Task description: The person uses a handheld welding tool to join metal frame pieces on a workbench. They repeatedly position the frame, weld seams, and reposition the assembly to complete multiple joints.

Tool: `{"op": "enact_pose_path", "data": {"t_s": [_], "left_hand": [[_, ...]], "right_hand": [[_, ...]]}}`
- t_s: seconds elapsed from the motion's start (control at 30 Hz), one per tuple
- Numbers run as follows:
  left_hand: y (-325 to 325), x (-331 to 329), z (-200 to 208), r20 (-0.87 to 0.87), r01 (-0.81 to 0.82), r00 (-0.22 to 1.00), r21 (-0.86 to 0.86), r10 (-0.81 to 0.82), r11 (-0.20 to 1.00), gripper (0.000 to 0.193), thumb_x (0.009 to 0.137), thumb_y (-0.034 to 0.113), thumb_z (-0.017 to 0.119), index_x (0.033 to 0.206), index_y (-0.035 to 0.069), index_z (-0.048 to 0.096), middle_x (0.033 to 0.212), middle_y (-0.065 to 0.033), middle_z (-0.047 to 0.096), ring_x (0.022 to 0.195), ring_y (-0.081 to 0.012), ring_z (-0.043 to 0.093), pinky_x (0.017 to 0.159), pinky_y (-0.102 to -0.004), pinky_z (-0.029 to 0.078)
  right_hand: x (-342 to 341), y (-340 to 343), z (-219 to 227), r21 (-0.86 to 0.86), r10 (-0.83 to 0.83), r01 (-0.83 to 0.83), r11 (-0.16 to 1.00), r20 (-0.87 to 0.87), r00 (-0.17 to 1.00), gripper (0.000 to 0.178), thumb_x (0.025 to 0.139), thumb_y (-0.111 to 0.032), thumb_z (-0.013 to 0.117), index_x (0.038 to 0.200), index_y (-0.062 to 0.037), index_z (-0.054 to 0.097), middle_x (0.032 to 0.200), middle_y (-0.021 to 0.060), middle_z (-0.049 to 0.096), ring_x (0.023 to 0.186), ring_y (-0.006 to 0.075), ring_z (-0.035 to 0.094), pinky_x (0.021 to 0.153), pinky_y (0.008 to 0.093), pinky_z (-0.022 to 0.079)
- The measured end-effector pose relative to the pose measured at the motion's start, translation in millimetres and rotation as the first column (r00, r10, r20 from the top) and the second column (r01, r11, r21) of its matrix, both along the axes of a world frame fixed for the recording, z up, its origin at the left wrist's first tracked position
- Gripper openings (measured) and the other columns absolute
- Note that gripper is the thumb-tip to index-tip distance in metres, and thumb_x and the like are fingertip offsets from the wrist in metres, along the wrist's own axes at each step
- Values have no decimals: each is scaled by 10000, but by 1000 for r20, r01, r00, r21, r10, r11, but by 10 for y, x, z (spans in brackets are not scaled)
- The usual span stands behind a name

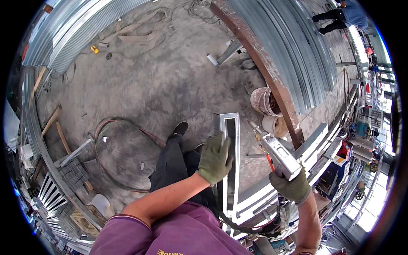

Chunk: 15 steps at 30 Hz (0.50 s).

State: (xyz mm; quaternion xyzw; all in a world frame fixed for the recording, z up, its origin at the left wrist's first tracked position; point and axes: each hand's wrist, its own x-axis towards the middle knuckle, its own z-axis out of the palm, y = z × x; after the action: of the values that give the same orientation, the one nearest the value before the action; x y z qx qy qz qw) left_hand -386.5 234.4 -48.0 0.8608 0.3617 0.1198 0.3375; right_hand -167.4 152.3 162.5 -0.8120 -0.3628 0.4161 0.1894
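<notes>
My right hand (292, 185), in an olive-green work glove, is closed round the rear of a handheld welding gun (280, 156). The gun has a boxy silver body and a narrow nozzle pointing up and to the left. A narrow rectangular metal frame (237, 158) stands in front of me, its far end toward the middle of the view. My left hand (214, 160), gloved alike, is at the frame's left side with its fingers stretched out and slightly blurred. Whether it touches the frame, I cannot tell. A dark hose (242, 228) crosses in front of my body toward the right.
Two buckets (262, 102) stand beside a brown steel beam (272, 74), with corrugated metal sheets (293, 51) beyond it. A coiled hose (98, 146) lies on the concrete floor (140, 89) at left. Another person (342, 18) stands far right. Metal profiles (259, 197) lie close by my right.
</notes>
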Motion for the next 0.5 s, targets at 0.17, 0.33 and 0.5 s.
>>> {"op": "enact_pose_path", "data": {"t_s": [0.17,0.33,0.5], "left_hand": [[-7,71,28,40,490,868,87,-494,867,391,1002,357,658,1207,35,739,1221,-150,721,1275,-334,644,1249,-544,353],[150,344,18,-216,675,706,-82,-675,733,443,1067,453,580,1156,49,739,1091,-117,723,1104,-301,668,1128,-481,408],[182,390,135,-318,717,634,-99,-705,690,458,1046,440,607,1245,41,711,1156,-112,720,1145,-288,669,1143,-474,405]], "right_hand": [[-11,24,65,-48,-237,232,971,-151,960,370,878,-60,798,1226,39,719,879,16,731,738,71,658,663,288,560],[-23,-112,-31,14,-184,187,982,-128,975,354,879,-58,796,1211,35,716,858,-3,713,733,60,652,648,273,551],[-56,-75,-219,-22,-143,141,990,-160,977,254,871,-57,780,1102,36,725,757,-4,689,693,55,634,613,282,534]]}}
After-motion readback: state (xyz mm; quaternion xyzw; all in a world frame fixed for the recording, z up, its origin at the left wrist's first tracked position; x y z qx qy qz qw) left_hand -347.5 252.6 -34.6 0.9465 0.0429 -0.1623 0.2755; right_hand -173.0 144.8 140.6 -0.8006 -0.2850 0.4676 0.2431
